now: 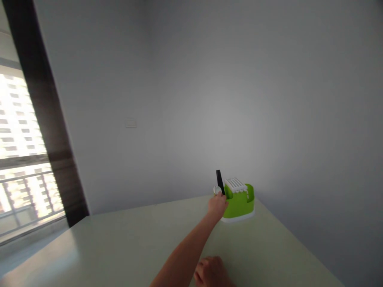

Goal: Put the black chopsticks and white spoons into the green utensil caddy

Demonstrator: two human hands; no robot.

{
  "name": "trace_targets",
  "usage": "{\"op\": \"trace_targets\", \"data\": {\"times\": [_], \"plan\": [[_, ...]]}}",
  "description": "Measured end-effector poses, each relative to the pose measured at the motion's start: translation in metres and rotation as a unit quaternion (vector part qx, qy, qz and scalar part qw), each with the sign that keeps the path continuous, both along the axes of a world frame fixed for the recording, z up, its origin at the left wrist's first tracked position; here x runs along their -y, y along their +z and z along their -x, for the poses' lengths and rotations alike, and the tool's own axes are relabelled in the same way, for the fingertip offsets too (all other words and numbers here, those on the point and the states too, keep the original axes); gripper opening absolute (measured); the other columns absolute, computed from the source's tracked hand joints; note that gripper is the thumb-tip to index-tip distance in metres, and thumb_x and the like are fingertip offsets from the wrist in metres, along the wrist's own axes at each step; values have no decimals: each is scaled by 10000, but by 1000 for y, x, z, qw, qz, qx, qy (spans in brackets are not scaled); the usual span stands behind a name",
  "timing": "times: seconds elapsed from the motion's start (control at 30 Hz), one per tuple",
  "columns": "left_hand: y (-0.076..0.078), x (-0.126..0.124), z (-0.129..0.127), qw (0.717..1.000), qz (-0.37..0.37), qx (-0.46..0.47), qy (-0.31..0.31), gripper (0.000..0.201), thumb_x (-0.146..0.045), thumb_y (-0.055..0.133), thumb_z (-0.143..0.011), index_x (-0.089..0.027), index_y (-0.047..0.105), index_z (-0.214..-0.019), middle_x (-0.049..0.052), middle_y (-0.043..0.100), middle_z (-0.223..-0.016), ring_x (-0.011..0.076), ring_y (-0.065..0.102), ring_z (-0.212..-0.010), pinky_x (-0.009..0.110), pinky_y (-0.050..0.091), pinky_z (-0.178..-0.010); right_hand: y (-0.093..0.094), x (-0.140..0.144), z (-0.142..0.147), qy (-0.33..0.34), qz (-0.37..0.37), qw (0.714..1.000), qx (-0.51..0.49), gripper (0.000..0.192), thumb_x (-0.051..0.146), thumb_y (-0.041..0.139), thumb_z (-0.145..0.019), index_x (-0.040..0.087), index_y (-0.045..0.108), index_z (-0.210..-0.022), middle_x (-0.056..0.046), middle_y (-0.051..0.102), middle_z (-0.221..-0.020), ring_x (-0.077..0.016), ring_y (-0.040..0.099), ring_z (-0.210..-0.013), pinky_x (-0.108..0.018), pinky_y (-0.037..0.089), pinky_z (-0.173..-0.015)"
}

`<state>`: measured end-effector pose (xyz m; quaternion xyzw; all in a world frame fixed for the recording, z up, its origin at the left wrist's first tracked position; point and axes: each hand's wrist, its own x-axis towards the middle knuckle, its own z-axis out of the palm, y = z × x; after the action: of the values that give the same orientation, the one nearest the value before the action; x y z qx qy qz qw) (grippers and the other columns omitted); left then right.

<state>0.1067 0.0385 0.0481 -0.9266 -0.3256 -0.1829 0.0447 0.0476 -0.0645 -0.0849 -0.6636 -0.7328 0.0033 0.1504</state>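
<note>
Curled right hand [212, 273] rests; left hand [218, 204] grips slim black utensil [220, 182] at green plastic caddy [239, 203].

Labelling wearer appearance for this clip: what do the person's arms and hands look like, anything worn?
Both hands are bare: no gloves. The outstretched arm ending in one hand is uncovered along its whole visible length, with no sleeve, watch or band showing. The other hand sits at the bottom edge, cut off at the wrist; no ring or marking can be made out.

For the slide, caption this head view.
Left hand holds a black stick at a green holder on the table.
</note>
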Motion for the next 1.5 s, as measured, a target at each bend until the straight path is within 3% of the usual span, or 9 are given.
{"op": "trace_targets", "data": {"times": [0.17,0.3,0.6,0.8,0.93,1.3,1.4,1.5], "plan": [[4,-10,4,1000,4,-26,15,238,-265,417,-863,-150,622,-905,99,587,-985,212,597,-881,289,468,-686,0,1,0,2,5,1000,7,161,274,485,-769,219,624,-831,-50,711,-879,-216,643,-846,-334,445,-702],[6,-12,29,999,2,-31,11,243,-281,411,-874,-156,617,-904,88,592,-979,193,601,-862,278,463,-680,4,6,-5,7,4,1000,11,146,282,499,-764,221,625,-808,-41,710,-866,-194,641,-830,-303,423,-673],[1,-20,150,1000,13,-3,26,204,-298,438,-867,-188,609,-883,44,582,-982,153,583,-844,239,440,-701,-2,4,-7,11,-23,999,21,119,246,481,-764,231,600,-768,-12,701,-825,-166,637,-783,-272,362,-612],[-7,-19,235,995,72,47,41,174,-301,470,-845,-206,611,-878,24,577,-996,129,573,-843,208,424,-722,-10,6,-7,15,-38,999,32,160,225,431,-793,232,582,-741,0,691,-795,-155,632,-735,-270,329,-585],[-7,-13,273,994,67,67,55,165,-297,468,-843,-218,610,-874,12,580,-978,124,573,-829,202,417,-703,-9,11,-13,19,-37,998,45,202,222,392,-820,219,578,-741,-17,686,-770,-170,633,-713,-277,329,-579],[2,3,311,989,49,114,75,164,-339,491,-825,-236,606,-881,-16,576,-974,103,573,-800,196,419,-683,-1,23,-27,30,-13,995,94,265,257,350,-860,211,590,-758,-44,687,-770,-204,649,-722,-302,422,-606],[13,3,313,981,19,164,97,225,-396,460,-838,-259,577,-973,-18,562,-1040,93,576,-796,203,420,-681,0,24,-27,32,-33,994,95,259,255,361,-857,215,588,-737,-40,687,-752,-201,651,-703,-300,426,-593],[28,-7,308,970,-6,177,165,293,-432,416,-850,-274,525,-1072,-2,546,-1094,102,587,-776,224,424,-658,-3,24,-28,38,-66,992,100,246,254,384,-847,220,583,-706,-29,684,-706,-186,648,-642,-281,405,-549]]}}
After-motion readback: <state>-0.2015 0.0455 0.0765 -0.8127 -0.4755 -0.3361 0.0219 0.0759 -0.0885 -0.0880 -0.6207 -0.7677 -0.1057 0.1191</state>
